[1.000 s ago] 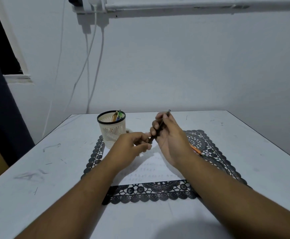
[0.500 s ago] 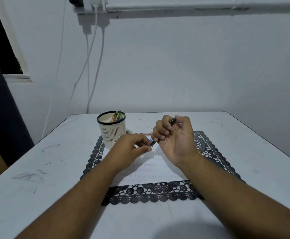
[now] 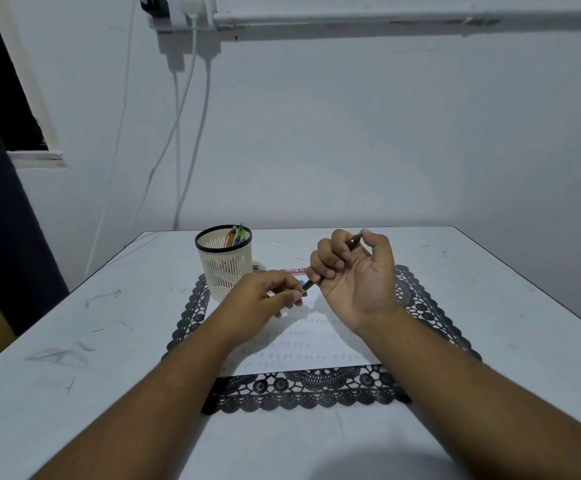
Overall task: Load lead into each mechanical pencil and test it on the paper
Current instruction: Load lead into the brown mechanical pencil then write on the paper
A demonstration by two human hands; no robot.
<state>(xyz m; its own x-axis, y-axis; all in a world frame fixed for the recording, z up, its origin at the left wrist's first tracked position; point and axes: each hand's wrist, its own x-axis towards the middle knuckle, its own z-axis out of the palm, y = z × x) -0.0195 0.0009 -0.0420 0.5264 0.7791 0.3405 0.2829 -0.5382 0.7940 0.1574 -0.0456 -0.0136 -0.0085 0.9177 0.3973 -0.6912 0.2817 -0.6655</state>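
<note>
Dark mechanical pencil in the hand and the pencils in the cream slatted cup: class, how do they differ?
The dark mechanical pencil is gripped in the right hand, slanted above the paper; the pencils in the cream slatted cup stand nearly upright, untouched. The held one looks dark; those in the cup show orange, blue and green. The left hand pinches near the held pencil's lower end.

Two bare forearms enter from the near edge, with no sleeve showing on either up to the frame's border. The left hand (image 3: 265, 299) and the right hand (image 3: 355, 278) are uncovered: no glove, ring, watch or wristband can be seen. Fingernails look short and plain. The wrists are bare as well, and nothing else of the person comes into view.
</note>
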